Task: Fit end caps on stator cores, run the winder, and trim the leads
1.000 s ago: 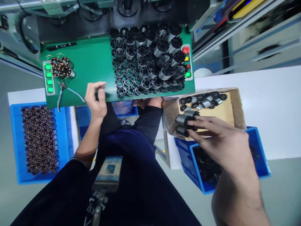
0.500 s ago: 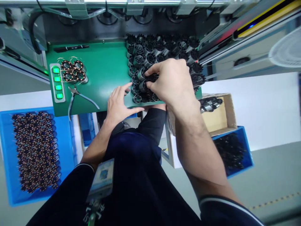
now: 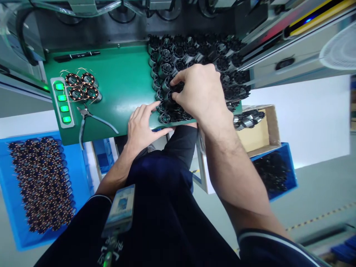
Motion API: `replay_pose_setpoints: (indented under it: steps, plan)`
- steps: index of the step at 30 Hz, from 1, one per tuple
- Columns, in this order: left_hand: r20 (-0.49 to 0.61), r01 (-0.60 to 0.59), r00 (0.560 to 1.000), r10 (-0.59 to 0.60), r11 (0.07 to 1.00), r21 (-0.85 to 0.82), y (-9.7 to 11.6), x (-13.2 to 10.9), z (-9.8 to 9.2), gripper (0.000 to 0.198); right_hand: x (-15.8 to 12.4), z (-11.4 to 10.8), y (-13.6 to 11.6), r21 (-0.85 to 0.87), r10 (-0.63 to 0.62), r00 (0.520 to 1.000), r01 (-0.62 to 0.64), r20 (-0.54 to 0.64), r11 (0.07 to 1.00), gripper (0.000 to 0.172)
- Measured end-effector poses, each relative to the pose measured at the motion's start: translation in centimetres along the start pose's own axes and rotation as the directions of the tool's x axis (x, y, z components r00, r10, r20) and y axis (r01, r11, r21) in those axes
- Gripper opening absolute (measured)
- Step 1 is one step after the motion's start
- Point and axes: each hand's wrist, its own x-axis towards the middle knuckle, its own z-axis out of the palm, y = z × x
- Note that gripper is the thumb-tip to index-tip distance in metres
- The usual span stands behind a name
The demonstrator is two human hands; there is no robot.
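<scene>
Rows of black-and-silver motor stator cores (image 3: 166,69) stand packed together on the right half of the green work mat (image 3: 119,81). My right hand (image 3: 204,92) reaches over the front rows, thumb and fingertips closed around one stator core; the hand itself hides most of that core. At the front left corner of the rows is my left hand (image 3: 141,126), fingers spread. Its fingertips touch or nearly touch the outermost cores, and it holds nothing. A small cluster of copper-wound stators (image 3: 91,92) with loose wire ends stands on the left of the mat.
Wire cutters (image 3: 96,118) lie near the mat's front left, beside a strip of green-lit buttons (image 3: 64,108). A black marker (image 3: 76,56) lies behind. Blue bin (image 3: 80,185) at left holds wound stators. Right are a cardboard box (image 3: 253,142) and blue bin (image 3: 292,174) with black parts.
The view has shifted and turned slightly. Both hands stay at nearly the same places by the stator cores, with the right hand's fingers still around a core.
</scene>
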Motion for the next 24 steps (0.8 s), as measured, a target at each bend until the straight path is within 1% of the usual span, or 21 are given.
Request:
replay_pose_setpoints:
  steps: [2,4,5,7,8,10,11,12,13,14,15,16,17,18,19,21,22,23,24]
  plan:
    - [-0.014,-0.013,1.0,0.014,1.0,0.015,-0.1,0.0,0.1,0.096,0.6,0.4,-0.1,0.04,-0.011,0.999,0.013,-0.038,0.999,0.029]
    - [-0.021,-0.02,1.0,0.021,0.999,0.027,-0.4,0.1,0.2,0.092,1.1,0.2,-1.1,0.023,0.018,0.999,-0.016,-0.046,1.0,0.027]
    - [-0.027,-0.024,0.999,0.025,0.999,0.029,-0.5,0.1,0.2,0.091,1.2,-0.2,-2.0,-0.019,0.056,0.998,-0.056,-0.03,0.998,0.025]
    - [-0.053,-0.039,0.998,0.04,0.999,0.019,-0.9,0.0,0.3,0.09,0.6,-1.9,-4.3,-0.11,0.141,0.99,-0.139,0.011,0.984,0.022]
    - [-0.073,-0.048,0.996,0.049,0.999,0.006,-1.1,0.0,0.3,0.091,-0.2,-3.0,-5.5,-0.121,0.16,0.987,-0.156,0.031,0.98,0.026]
    - [-0.12,-0.054,0.991,0.05,0.998,-0.031,-1.5,0.0,0.3,0.095,-3.2,-5.3,-7.0,-0.067,0.127,0.988,-0.121,0.082,0.99,0.034]
    - [-0.138,-0.05,0.989,0.043,0.998,-0.048,-1.7,0.0,0.3,0.097,-5.4,-6.3,-7.1,-0.014,0.092,0.989,-0.091,0.116,0.996,0.035]
    - [-0.155,-0.047,0.987,0.036,0.997,-0.063,-2.0,0.0,0.4,0.098,-7.9,-7.2,-6.7,0.052,0.071,0.986,-0.079,0.15,0.996,0.034]
    - [-0.179,-0.045,0.983,0.031,0.996,-0.076,-2.3,0.0,0.6,0.099,-10.8,-7.9,-5.7,0.11,0.082,0.982,-0.102,0.173,0.989,0.031]
    - [-0.206,-0.048,0.978,0.03,0.995,-0.083,-2.6,0.0,0.8,0.1,-13.8,-8.3,-4.1,0.193,0.131,0.975,-0.165,0.178,0.967,0.028]
    - [-0.238,-0.056,0.971,0.035,0.995,-0.082,-2.8,0.0,1.0,0.102,-16.7,-8.6,-2.1,0.266,0.234,0.96,-0.269,0.157,0.926,0.026]
    - [-0.272,-0.066,0.961,0.043,0.995,-0.074,-3.1,0.1,1.2,0.106,-19.6,-8.6,0.4,0.296,0.383,0.918,-0.395,0.098,0.87,0.026]
    - [-0.307,-0.073,0.95,0.051,0.996,-0.06,-3.2,0.1,1.5,0.11,-22.1,-8.4,3.0,0.284,0.495,0.868,-0.483,0.033,0.828,0.029]
    - [-0.33,-0.073,0.942,0.055,0.996,-0.043,-3.3,0.1,1.7,0.113,-24.2,-7.9,5.8,0.273,0.586,0.81,-0.558,-0.028,0.783,0.036]
    - [-0.344,-0.067,0.937,0.054,0.997,-0.026,-3.2,0.2,1.8,0.117,-25.9,-7.2,8.5,0.268,0.665,0.743,-0.626,-0.081,0.732,0.046]
    - [-0.368,-0.046,0.929,0.044,0.999,0.002,-2.8,0.3,1.8,0.12,-28.0,-5.3,13.2,0.282,0.772,0.62,-0.722,-0.142,0.632,0.06]
    - [-0.355,-0.03,0.934,0.031,1.0,0.01,-2.4,0.4,1.7,0.116,-28.4,-4.1,15.1,0.298,0.806,0.573,-0.751,-0.148,0.589,0.062]
    - [-0.329,-0.015,0.944,0.018,1.0,0.013,-2.0,0.6,1.5,0.108,-28.5,-3.0,16.7,0.314,0.828,0.542,-0.769,-0.143,0.557,0.061]
    - [-0.317,-0.005,0.948,0.01,1.0,0.015,-1.6,0.7,1.2,0.1,-28.4,-1.9,17.9,0.329,0.841,0.525,-0.777,-0.131,0.537,0.057]
